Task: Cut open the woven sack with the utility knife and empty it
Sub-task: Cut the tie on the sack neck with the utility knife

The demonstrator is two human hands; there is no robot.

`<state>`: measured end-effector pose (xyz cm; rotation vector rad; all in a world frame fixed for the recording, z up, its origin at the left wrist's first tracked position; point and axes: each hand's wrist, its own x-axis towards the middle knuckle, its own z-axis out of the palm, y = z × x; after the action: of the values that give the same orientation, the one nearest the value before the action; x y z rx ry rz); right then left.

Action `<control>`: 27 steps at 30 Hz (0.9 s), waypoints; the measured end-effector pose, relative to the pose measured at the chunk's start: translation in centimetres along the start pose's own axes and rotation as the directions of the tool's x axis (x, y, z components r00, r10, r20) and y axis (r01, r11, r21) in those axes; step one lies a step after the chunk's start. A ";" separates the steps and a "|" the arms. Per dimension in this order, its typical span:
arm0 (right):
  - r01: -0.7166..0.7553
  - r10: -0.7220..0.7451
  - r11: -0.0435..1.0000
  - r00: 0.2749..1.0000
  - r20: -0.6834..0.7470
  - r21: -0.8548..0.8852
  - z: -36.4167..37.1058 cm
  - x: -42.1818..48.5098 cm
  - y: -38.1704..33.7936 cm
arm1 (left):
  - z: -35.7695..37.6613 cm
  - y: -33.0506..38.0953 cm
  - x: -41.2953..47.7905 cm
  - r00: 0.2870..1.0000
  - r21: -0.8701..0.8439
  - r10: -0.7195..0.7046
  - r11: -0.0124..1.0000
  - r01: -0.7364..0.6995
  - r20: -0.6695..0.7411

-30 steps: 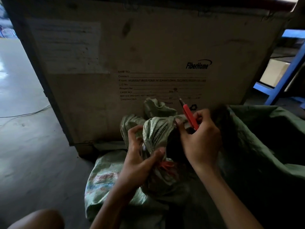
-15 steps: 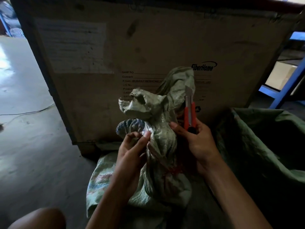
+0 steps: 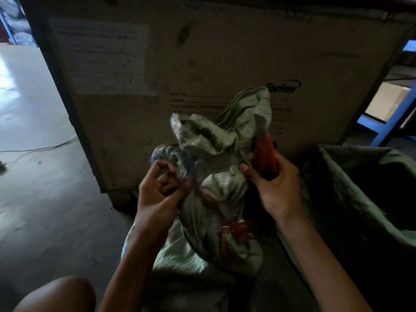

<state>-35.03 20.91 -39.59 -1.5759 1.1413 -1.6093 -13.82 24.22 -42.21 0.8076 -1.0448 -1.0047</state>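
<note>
You've hauled the neck of the woven sack point(image 3: 225, 140) upward over the last second. Its bunched top sat low between your hands and now stands tall against the cardboard crate point(image 3: 202, 64).

Your left hand point(image 3: 157, 190) has moved up from the lower folds and pinches a fold of the neck between curled fingers and thumb. Your right hand point(image 3: 274, 190) has swung the utility knife point(image 3: 265, 154) from a slant to nearly upright. The fingers wrap its red handle, the thumb presses the fabric, and the blade end points up beside the raised flap.

A red tie point(image 3: 236, 229) sits below both hands; in this dim light I can't tell whether it has been cut through. The sack's body sits low between your forearms, just beside the open green bag point(image 3: 349, 199) on your right.

To my eye the neck is tensioned and ready, but nothing is emptied yet. You'd need to bring the blade down to the tie or the taut fabric.
</note>
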 end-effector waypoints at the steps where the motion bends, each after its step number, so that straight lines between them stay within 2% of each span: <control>1: -0.026 0.028 0.999 0.999 -0.046 0.041 -0.4 0.3 -0.2 | -0.9 -0.1 0.2 0.999 0.052 0.019 0.998 -0.016 -0.047; 3: -0.137 0.162 0.972 0.980 -0.118 0.191 -1.6 0.7 -0.5 | -3.0 -0.2 0.6 0.989 0.107 0.002 0.994 0.014 -0.147; 5: -0.261 0.304 0.907 0.949 -0.085 0.329 -2.3 0.5 -0.9 | -4.0 0.0 0.8 0.979 0.119 -0.125 0.982 0.145 -0.163; 8: -0.357 0.383 0.861 0.924 0.001 0.363 -0.9 -0.5 -0.9 | -2.1 -0.1 0.2 0.913 0.339 -0.408 0.860 0.381 0.010; 10: -0.365 0.370 0.858 0.927 0.057 0.361 0.9 -1.2 -1.2 | 0.0 -0.4 -0.7 0.859 0.334 -0.484 0.848 0.412 0.168; 12: -0.352 0.331 0.880 0.936 0.119 0.318 2.0 -1.7 -1.4 | 1.4 -0.6 -1.1 0.888 0.177 -0.423 0.902 0.394 0.181; 15: -0.254 0.217 0.949 0.957 0.194 0.190 1.9 -1.8 -2.1 | 1.3 -0.3 -0.9 0.941 -0.080 -0.334 0.938 0.337 0.047; 18: -0.174 0.150 0.981 0.961 0.233 0.088 1.9 -2.2 -2.1 | 1.4 -0.4 -1.1 0.972 -0.027 -0.226 0.974 0.225 -0.062; 20: -0.158 0.158 0.987 0.972 0.172 -0.013 2.0 -2.3 -1.8 | 2.0 -0.5 -1.3 0.970 0.055 -0.201 0.976 0.210 -0.140; 25: -0.089 0.079 0.941 0.996 -0.044 -0.326 0.6 -1.2 -0.2 | 1.7 -0.3 -1.0 0.974 0.013 -0.176 0.984 0.180 -0.146; 27: -0.127 0.092 0.930 0.989 -0.115 -0.346 0.1 -0.6 0.5 | 0.7 -0.2 -0.7 0.981 -0.025 -0.142 0.990 0.139 -0.130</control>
<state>-34.95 21.21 -40.34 -1.6292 1.6153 -1.4800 -14.62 24.74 -42.35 0.9317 -0.8754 -1.0631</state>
